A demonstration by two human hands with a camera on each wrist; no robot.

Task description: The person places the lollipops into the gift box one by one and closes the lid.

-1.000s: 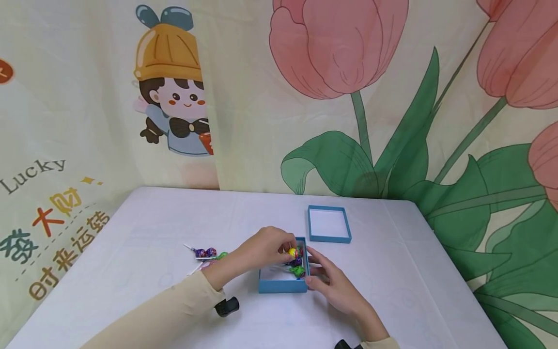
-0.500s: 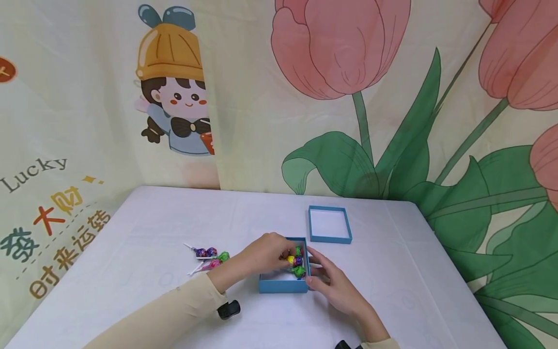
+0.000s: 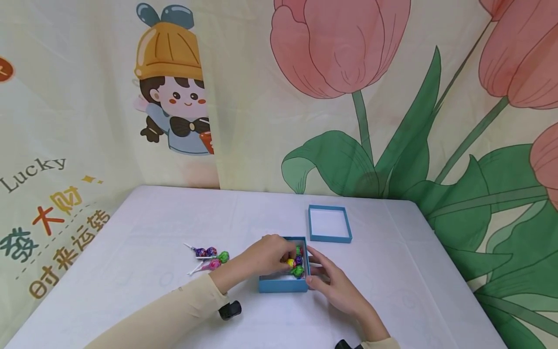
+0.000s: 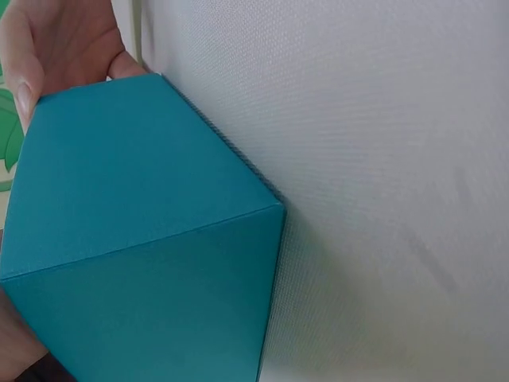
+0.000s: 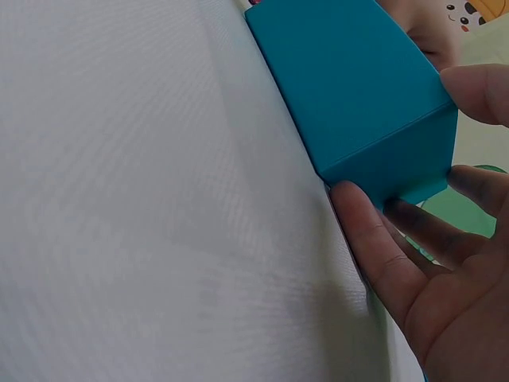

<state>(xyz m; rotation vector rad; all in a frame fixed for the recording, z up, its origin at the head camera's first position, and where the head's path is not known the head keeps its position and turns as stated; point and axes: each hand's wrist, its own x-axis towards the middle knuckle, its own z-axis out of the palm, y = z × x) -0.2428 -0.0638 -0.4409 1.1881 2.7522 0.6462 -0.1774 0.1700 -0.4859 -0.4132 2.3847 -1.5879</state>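
My left hand [image 3: 272, 254] reaches over the left side of a blue box [image 3: 282, 286] in the head view. Between its thumb and fingers it pinches a yellow-wrapped lollipop [image 3: 291, 263], low inside the box; the stick is hidden. Beside that lie a purple lollipop [image 3: 298, 260] and a green lollipop [image 3: 298, 271], with another green one behind. My right hand [image 3: 333, 286] rests its fingertips and thumb against the box's right side. In the right wrist view, its fairly straight fingers [image 5: 378, 239] touch the box wall [image 5: 398, 155]. Box walls hide the contents from both wrist views.
Several wrapped lollipops [image 3: 213, 264] lie on the white table [image 3: 144, 291] to the left of the box, partly beside my left forearm. A blue box lid [image 3: 330, 239] lies inner side up behind the box, to the right. A printed cloth [image 3: 244, 97] hangs behind the table.
My left hand has brought the yellow lollipop down and nearer within the box, beside the purple one, uncovering the green lollipop behind. My right hand and the box stay put.
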